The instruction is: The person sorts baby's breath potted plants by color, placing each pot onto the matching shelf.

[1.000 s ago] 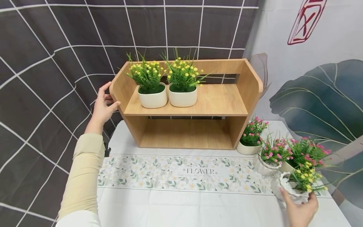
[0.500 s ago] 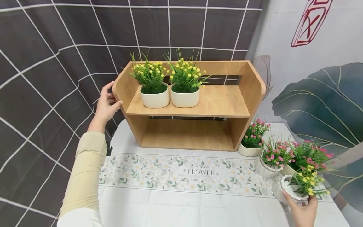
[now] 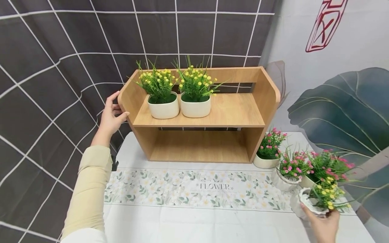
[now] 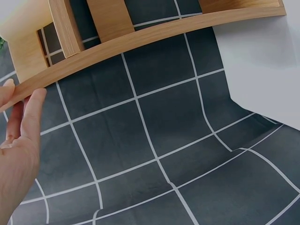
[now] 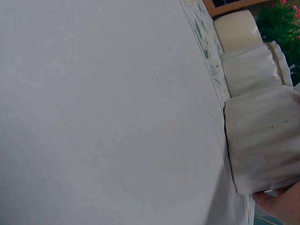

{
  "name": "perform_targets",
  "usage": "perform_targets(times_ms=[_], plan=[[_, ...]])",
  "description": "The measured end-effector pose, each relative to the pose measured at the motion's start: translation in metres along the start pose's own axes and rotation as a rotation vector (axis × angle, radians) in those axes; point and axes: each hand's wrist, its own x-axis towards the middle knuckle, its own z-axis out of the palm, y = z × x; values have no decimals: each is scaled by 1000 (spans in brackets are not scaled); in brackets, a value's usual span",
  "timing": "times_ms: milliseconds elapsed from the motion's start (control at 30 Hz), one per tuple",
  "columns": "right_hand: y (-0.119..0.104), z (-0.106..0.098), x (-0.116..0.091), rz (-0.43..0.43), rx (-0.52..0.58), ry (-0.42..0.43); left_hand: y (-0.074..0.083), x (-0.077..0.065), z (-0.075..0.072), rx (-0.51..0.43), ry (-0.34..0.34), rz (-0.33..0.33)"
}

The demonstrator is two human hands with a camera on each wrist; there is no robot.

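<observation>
At the left end of a two-tier wooden shelf [image 3: 234, 108], my left hand [image 3: 110, 118] holds the edge of the side panel. The left wrist view shows the thumb on one side of that board [image 4: 136, 42] and the fingers on the other. Far to the right, my right hand [image 3: 325, 224] grips a ruffled white flowerpot [image 3: 299, 204] planted with small yellow flowers [image 3: 328, 192]. Thumb and fingers spread around its near side; in the right wrist view they sit by one end of the pot [image 5: 262, 140], mostly cut off by the frame.
Two oval white pots [image 3: 164, 109] of yellow flowers stand side by side on the upper tier. Pink-flowered pots, one oval [image 3: 265, 162] and one ruffled [image 3: 284, 180], stand right of the shelf, with another pink plant [image 3: 328, 165] behind. A floral runner [image 3: 182, 194] crosses the white table.
Both hands keep their holds on the shelf panel and the flowerpot. Only the head view has shifted slightly.
</observation>
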Motion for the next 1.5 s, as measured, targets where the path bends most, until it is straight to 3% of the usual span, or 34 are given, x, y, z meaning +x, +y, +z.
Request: perform_targets(times_ms=[400, 733, 967, 1100, 1200, 1367, 1500], plan=[[-3, 3, -13, 32, -31, -17, -1, 0, 0, -9, -12, -1], [-15, 6, -24, -29, -118, -88, 1, -2, -1, -11, -3, 4], [28, 17, 10, -107, -137, -17, 2, -2, -2, -12, -6, 12], [32, 18, 14, -141, -150, -2, 2, -2, -2, -10, -6, 13], [14, 17, 0, -144, -171, 8, 2, -2, -2, -11, -7, 8], [-44, 6, -40, -142, -184, -20, 1, -3, -1, -12, -9, 6], [-77, 0, -60, -155, -155, -53, 1, -3, -1, -13, -8, 1]])
